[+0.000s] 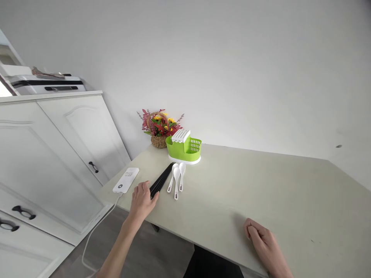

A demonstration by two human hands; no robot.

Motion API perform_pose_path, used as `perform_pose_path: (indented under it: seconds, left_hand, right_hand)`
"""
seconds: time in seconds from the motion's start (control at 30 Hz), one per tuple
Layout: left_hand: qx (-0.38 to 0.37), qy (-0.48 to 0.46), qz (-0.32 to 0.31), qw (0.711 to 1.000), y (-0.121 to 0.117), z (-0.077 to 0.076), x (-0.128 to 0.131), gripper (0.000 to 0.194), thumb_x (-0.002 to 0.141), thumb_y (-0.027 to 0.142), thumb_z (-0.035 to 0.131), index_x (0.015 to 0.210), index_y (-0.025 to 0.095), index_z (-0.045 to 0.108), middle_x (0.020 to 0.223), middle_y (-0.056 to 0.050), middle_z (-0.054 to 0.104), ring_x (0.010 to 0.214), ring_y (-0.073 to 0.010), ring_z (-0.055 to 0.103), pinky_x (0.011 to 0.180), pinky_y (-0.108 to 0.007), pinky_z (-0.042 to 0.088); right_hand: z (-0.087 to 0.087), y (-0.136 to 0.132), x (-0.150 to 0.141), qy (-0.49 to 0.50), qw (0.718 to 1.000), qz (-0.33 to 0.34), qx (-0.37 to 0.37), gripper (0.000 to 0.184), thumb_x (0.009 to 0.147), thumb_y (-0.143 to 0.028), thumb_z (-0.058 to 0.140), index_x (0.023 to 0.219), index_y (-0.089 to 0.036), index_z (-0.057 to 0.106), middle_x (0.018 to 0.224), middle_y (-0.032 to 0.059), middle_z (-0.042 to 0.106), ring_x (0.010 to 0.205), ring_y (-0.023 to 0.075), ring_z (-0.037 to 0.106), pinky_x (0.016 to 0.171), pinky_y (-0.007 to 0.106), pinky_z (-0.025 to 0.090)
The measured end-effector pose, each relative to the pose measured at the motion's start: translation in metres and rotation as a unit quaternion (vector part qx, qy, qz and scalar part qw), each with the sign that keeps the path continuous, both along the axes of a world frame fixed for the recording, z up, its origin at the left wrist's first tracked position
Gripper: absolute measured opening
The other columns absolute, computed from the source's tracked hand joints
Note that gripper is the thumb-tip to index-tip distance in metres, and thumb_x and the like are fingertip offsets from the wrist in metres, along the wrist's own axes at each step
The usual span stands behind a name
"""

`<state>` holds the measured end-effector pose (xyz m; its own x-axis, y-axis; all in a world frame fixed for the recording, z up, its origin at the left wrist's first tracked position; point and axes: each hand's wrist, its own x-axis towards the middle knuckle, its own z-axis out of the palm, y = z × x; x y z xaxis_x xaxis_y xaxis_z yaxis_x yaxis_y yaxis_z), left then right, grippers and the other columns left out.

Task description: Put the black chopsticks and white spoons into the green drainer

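In the head view, the left hand (142, 200) spans the near ends of the black chopsticks (161, 180), thumb and fingers on opposite sides, perhaps to keep the bundle together; I cannot tell whether it grips. The chopsticks lie in front of the green basket (182, 151) on the counter (246, 181). Three white spoons (176, 173), also before the basket, have handles facing the person, probably for easy reach. The right hand (263, 240) is clenched, well apart from the basket, apparently idle.

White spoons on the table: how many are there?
3. The left spoon lies beside the black chopsticks; the right spoon lies farthest from them; the middle spoon lies between, nearer the camera. No others show.
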<state>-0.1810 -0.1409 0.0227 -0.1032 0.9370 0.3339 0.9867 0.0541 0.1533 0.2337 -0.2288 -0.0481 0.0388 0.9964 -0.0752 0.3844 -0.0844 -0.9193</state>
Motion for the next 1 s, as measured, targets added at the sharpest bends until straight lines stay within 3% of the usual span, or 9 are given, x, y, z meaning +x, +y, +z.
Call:
perform_pose_path:
  seconds: [0.17, 0.33, 0.47, 0.77, 1.0]
  left_hand:
    - [-0.099, 0.041, 0.011, 0.994, 0.024, 0.017, 0.008, 0.062, 0.09, 0.041, 0.056, 0.141, 0.007, 0.044, 0.136, -0.025, 0.058, 0.128, -0.039, 0.056, 0.102, -0.047, 0.046]
    - [-0.197, 0.07, 0.023, 0.978, 0.047, 0.043, 0.025, 0.058, 0.083, 0.033, 0.064, 0.132, 0.006, 0.048, 0.122, -0.025, 0.066, 0.121, -0.0391, 0.062, 0.095, -0.043, 0.047]
    - [-0.242, 0.071, 0.042, 0.967, 0.063, 0.053, 0.032, 0.06, 0.077, 0.026, 0.069, 0.13, 0.007, 0.051, 0.12, -0.025, 0.068, 0.117, -0.0389, 0.065, 0.088, -0.04, 0.05]
    - [-0.287, 0.082, 0.051, 0.953, 0.105, 0.05, 0.036, 0.054, 0.057, 0.019, 0.078, 0.109, 0.017, 0.064, 0.118, -0.019, 0.07, 0.11, -0.0369, 0.068, 0.089, -0.039, 0.051]
    - [-0.294, 0.072, 0.069, 0.95, 0.106, 0.041, 0.024, 0.059, 0.073, 0.021, 0.066, 0.13, 0.012, 0.053, 0.122, -0.024, 0.069, 0.116, -0.0387, 0.066, 0.09, -0.042, 0.049]
  right_hand:
    - [0.004, -0.003, -0.006, 0.0, 0.999, -0.032, 0.009, 0.027, 0.093, -0.038, 0.037, 0.07, -0.024, 0.034, 0.065, -0.0047, 0.025, 0.061, 0.0138, 0.022, 0.056, 0.029, 0.02]
    - [0.013, -0.006, -0.011, -0.002, 0.999, -0.045, 0.013, 0.027, 0.09, -0.039, 0.038, 0.068, -0.024, 0.035, 0.065, -0.0037, 0.025, 0.062, 0.0147, 0.022, 0.057, 0.03, 0.019]
    - [0.015, -0.006, -0.011, -0.007, 0.999, -0.041, 0.007, 0.029, 0.091, -0.041, 0.036, 0.067, -0.024, 0.035, 0.066, -0.0033, 0.024, 0.062, 0.015, 0.021, 0.057, 0.03, 0.018]
    - [0.019, -0.007, -0.013, 0.009, 0.999, -0.048, 0.01, 0.029, 0.09, -0.041, 0.039, 0.067, -0.024, 0.037, 0.065, -0.0038, 0.026, 0.061, 0.0144, 0.021, 0.056, 0.03, 0.018]
    - [0.014, -0.004, -0.007, 0.001, 1.0, -0.015, 0.001, 0.028, 0.088, -0.041, 0.041, 0.067, -0.024, 0.039, 0.063, -0.0039, 0.028, 0.059, 0.0143, 0.024, 0.055, 0.029, 0.021]
